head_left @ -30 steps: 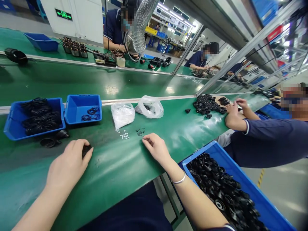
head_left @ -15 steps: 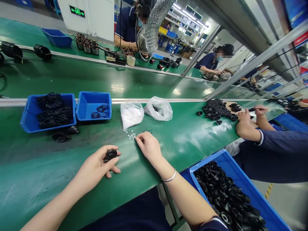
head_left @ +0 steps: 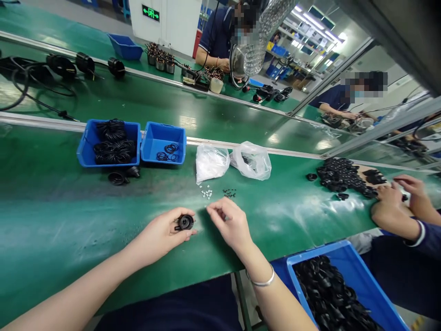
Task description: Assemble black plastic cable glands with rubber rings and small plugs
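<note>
My left hand (head_left: 161,234) grips a small round black plastic part (head_left: 185,222) just above the green bench (head_left: 62,220). My right hand (head_left: 230,223) is close to its right, fingertips pinched together on something too small to make out. Just beyond the hands lie a few tiny white bits (head_left: 206,193) and tiny black bits (head_left: 229,193). Behind those sit two clear plastic bags, one with white contents (head_left: 211,163) and one with dark contents (head_left: 252,161).
Two blue bins stand at the left, one full of black rings (head_left: 109,143), one nearly bare (head_left: 164,143). A blue crate of black parts (head_left: 330,289) is at my lower right. A co-worker's hands (head_left: 396,202) sort a black parts pile (head_left: 341,177). Other people work across the conveyor.
My left hand lifted the black part and carried it right, toward my body. My right hand left the tiny bits and drew back to meet it. The view shifted left.
</note>
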A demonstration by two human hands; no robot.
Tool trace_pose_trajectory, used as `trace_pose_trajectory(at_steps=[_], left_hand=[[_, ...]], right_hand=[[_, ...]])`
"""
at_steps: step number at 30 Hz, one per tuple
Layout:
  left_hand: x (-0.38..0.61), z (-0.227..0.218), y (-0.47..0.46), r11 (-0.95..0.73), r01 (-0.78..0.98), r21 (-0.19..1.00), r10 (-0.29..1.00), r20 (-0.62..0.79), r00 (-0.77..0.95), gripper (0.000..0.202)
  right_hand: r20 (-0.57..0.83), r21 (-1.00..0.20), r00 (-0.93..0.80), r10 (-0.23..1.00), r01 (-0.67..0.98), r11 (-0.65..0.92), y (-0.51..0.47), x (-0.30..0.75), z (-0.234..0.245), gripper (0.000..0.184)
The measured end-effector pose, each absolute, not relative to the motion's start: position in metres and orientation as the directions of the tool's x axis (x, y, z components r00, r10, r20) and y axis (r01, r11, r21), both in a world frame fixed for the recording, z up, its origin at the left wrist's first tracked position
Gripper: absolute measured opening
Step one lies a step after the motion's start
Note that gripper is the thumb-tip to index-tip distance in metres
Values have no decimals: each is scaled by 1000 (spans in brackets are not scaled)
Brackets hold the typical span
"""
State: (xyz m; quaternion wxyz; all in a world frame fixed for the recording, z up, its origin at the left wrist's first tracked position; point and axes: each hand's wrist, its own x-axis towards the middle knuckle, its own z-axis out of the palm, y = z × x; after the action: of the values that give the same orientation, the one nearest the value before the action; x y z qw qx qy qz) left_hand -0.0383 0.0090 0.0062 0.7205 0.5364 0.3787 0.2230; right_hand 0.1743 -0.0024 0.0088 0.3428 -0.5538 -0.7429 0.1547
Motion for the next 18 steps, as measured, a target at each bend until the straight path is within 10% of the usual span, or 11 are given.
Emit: trace_pose_trajectory(at_steps=[18], left_hand=[[-43, 3, 1, -155, 415, 897, 815, -122, 567, 46]], right_hand=[[297, -106, -566, 769, 781, 616, -29, 136, 13, 22]])
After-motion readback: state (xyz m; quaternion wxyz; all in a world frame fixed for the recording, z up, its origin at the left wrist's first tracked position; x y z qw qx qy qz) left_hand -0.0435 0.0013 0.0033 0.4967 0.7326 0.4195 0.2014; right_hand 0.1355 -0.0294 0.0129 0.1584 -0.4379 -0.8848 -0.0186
